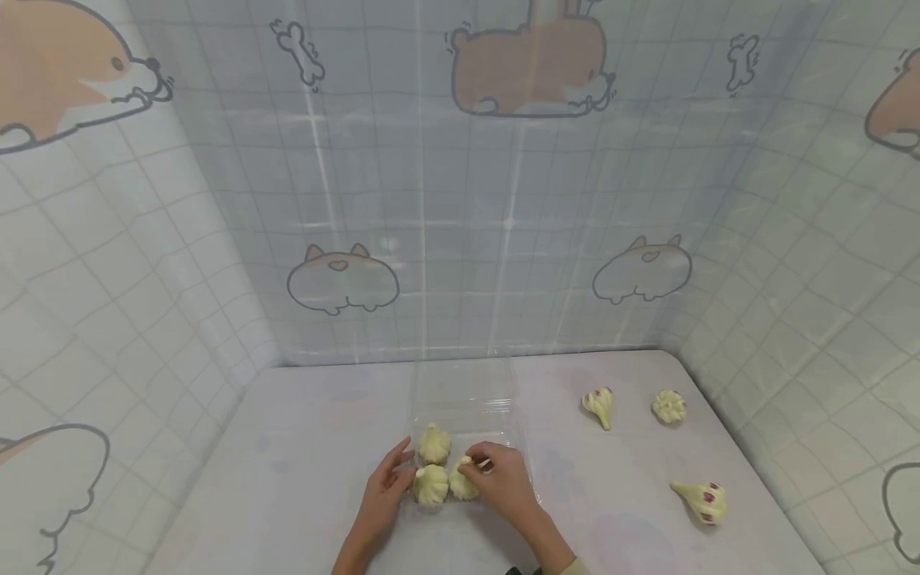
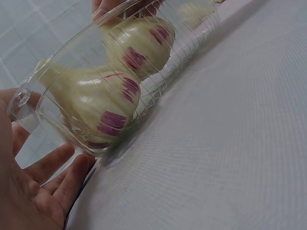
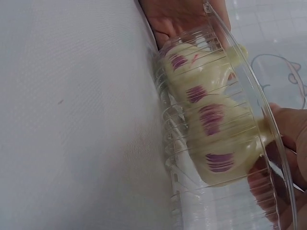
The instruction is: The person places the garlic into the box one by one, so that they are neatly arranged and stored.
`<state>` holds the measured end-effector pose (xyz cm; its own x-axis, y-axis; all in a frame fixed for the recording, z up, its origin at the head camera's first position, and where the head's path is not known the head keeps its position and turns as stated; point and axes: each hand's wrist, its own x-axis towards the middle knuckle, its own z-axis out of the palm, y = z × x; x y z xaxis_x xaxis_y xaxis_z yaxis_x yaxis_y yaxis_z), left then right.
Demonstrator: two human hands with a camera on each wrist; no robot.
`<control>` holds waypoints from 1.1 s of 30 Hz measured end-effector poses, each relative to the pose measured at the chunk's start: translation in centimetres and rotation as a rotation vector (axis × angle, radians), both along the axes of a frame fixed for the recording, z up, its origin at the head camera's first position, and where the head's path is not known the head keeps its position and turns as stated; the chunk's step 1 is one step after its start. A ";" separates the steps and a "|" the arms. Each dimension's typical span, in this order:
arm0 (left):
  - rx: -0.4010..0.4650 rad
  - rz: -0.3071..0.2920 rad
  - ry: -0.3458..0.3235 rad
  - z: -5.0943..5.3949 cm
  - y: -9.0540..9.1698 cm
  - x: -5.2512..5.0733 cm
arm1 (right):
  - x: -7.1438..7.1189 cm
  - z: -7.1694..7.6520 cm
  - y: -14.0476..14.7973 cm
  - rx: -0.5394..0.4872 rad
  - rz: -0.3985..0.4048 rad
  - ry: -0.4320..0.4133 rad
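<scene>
A clear plastic clamshell box (image 1: 496, 439) stands with its lid folded back, holding three garlic bulbs. One bulb (image 1: 434, 444) sits at the back left, and another garlic bulb (image 1: 431, 485) is in the front left. My right hand (image 1: 506, 479) reaches into the box and pinches the stem of the front right garlic bulb (image 1: 462, 482); this bulb shows purple streaks through the box wall (image 3: 220, 139). Against the box's left side rests my left hand (image 1: 384, 493), its fingers (image 2: 53, 163) spread and fairly straight along the plastic.
Three more garlic bulbs lie on the table to the right: one (image 1: 598, 406) near the back, one (image 1: 670, 406) farther right, and one (image 1: 703, 501) nearer the front. A pale patterned table (image 1: 309, 447) spreads beneath, enclosed by tiled-print walls (image 1: 460, 184) at the back and sides.
</scene>
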<state>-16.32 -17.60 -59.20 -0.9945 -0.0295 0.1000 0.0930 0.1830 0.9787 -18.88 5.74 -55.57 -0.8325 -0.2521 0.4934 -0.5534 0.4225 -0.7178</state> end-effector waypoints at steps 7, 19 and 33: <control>0.015 -0.024 -0.007 0.1 -0.2 0.1 | 0.1 -0.1 0.0 0.013 0.017 0.002; 0.033 -0.073 0.031 3.4 0.3 1.2 | -0.1 -0.6 0.1 0.028 0.025 -0.027; 0.006 -0.039 0.041 0.2 -0.1 0.1 | 0.1 -0.2 0.3 0.024 0.042 -0.070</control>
<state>-16.22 -17.70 -58.95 -0.9900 0.0087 0.1409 0.1403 0.1730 0.9749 -18.81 6.01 -55.74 -0.8531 -0.2986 0.4279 -0.5199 0.4179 -0.7450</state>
